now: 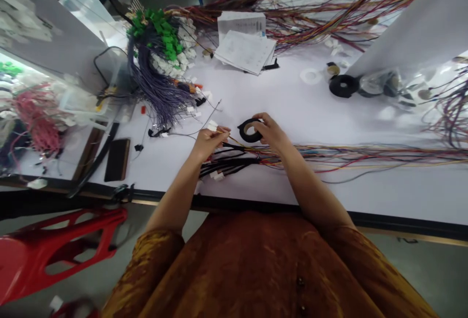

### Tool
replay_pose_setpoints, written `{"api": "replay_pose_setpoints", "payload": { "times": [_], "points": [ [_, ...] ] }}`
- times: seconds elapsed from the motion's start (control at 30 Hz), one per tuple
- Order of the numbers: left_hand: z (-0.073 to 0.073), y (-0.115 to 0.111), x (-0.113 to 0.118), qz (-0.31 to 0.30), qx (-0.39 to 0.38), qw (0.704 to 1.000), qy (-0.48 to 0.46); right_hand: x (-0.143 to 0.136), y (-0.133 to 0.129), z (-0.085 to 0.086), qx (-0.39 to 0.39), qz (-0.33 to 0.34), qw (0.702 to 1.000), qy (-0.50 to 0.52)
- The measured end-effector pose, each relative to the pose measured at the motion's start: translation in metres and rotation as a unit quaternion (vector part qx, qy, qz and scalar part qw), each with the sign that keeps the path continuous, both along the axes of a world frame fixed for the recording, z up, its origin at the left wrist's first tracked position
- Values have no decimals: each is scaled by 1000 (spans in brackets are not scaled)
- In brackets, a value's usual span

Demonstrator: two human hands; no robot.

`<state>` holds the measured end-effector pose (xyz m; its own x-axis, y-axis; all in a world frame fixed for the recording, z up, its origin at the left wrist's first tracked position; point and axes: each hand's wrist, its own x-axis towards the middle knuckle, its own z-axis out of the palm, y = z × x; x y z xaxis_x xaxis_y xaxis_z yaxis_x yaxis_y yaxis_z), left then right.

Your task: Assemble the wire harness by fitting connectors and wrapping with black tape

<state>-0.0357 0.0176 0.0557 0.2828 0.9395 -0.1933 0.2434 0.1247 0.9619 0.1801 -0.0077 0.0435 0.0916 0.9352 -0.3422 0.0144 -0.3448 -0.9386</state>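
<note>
My right hand [269, 131] grips a roll of black tape [250, 131] by its right side, holding it just above the wires. To its left, my left hand [210, 142] pinches thin yellow-orange wires [234, 138] near a white connector [212, 125]. Below both hands a long bundle of coloured wires [329, 154] runs off to the right along the table. Several black-wrapped branches [234, 164] fan out at the bundle's left end, with small white connectors [218, 176] beside them.
Purple wires [157, 89] with green connectors [161, 30] lie at the back left. Paper sheets [244, 50] rest at the back middle. A second black tape roll [343, 86] is at the right, near a white post [409, 30]. A dark phone-like slab [117, 160] and a red stool [62, 245] are left.
</note>
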Motion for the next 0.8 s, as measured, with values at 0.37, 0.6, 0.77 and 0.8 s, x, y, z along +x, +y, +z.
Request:
{"api": "replay_pose_setpoints", "payload": {
  "times": [0.37,0.6,0.77,0.8],
  "points": [
    [1,18,5,-38,-27,996,80,-23,-22,6,12,45,996,72],
    [31,5,22,-49,-5,991,128,-46,-71,-9,231,79,968,-62],
    [50,-38,37,-173,275,890,320,-22,-24,1,10,48,998,31],
    [52,-47,38,-217,318,847,366,-19,-14,5,-31,98,993,55]
  ]
}}
